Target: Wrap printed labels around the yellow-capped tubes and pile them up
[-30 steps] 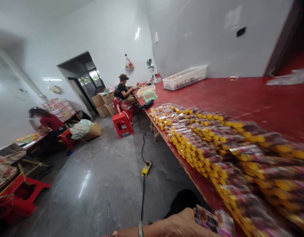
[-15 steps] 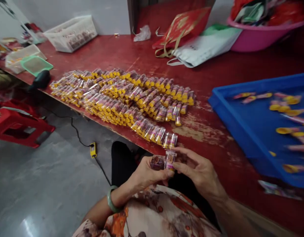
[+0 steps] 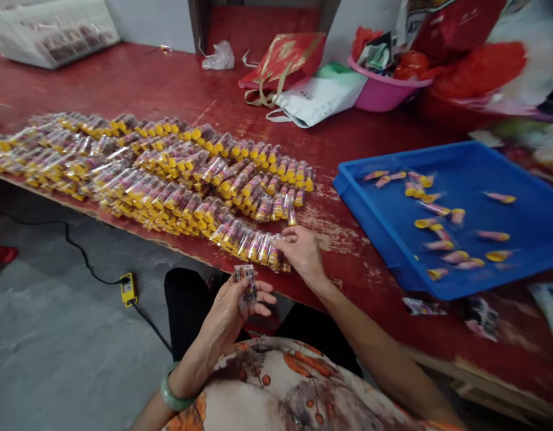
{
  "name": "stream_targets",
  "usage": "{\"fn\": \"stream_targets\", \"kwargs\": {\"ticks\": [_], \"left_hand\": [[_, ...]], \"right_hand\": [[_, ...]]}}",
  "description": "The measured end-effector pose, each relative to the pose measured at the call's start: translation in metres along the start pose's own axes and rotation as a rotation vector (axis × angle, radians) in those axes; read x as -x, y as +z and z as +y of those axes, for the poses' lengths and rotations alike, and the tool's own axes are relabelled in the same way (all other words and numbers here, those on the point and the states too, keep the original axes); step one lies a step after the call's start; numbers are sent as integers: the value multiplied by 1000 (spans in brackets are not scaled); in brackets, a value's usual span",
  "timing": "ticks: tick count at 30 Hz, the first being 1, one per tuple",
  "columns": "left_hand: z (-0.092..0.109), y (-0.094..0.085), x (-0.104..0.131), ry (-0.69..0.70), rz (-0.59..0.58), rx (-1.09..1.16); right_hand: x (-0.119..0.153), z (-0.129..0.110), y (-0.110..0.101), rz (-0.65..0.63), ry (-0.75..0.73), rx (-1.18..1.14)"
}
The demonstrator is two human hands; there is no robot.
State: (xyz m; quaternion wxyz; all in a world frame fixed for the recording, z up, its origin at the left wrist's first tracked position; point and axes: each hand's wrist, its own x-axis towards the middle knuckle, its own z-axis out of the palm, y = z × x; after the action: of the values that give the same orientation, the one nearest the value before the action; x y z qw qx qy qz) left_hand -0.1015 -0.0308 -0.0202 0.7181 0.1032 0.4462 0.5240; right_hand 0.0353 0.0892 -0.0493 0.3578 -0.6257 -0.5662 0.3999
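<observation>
Clear wrappers with dark print (image 3: 245,282) lie in my left hand (image 3: 236,302), pinned under the thumb while the other fingers spread out. My right hand (image 3: 301,251) reaches to the near end of the front row, its fingers closed on a small wrapped tube with a yellow end (image 3: 275,256). Long stacked rows of the same wrapped tubes (image 3: 169,194) run leftward along the red table. To the right, a blue tray (image 3: 384,233) holds several loose pink tubes with yellow ends (image 3: 456,257).
A pink basin (image 3: 379,96), a white bag (image 3: 319,99) and a red bag (image 3: 288,57) stand at the back. At the far left is a white basket (image 3: 56,36). Loose wrappers (image 3: 424,307) lie before the tray. A black cable crosses the floor.
My right hand has moved away from my left, up to the front row with a wrapped tube. My left hand's outer fingers have spread. The view has turned right, showing more of the blue tray.
</observation>
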Motion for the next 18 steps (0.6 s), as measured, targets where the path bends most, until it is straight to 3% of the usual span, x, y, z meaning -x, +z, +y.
{"fn": "stream_targets", "kwargs": {"ticks": [2, 4, 8, 10, 13, 15, 18], "left_hand": [[1, 0, 3, -28, 6, -29], [1, 1, 3, -37, 10, -76], [0, 8, -2, -77, 30, -129], [-4, 14, -5, -107, 55, -115], [-11, 24, -9, -149, 48, -95], [-15, 31, -11, -187, 24, -110], [-19, 40, -13, -214, 13, -136]], "right_hand": [[-3, 3, -4, 33, -34, 79], [-2, 8, -24, 69, -96, 161], [9, 26, -99, 194, -334, 407], [22, 40, -135, 190, -384, 468], [40, 57, -177, 189, -371, 481], [41, 64, -206, 328, -330, 569], [16, 74, -263, 554, -187, 774]]}}
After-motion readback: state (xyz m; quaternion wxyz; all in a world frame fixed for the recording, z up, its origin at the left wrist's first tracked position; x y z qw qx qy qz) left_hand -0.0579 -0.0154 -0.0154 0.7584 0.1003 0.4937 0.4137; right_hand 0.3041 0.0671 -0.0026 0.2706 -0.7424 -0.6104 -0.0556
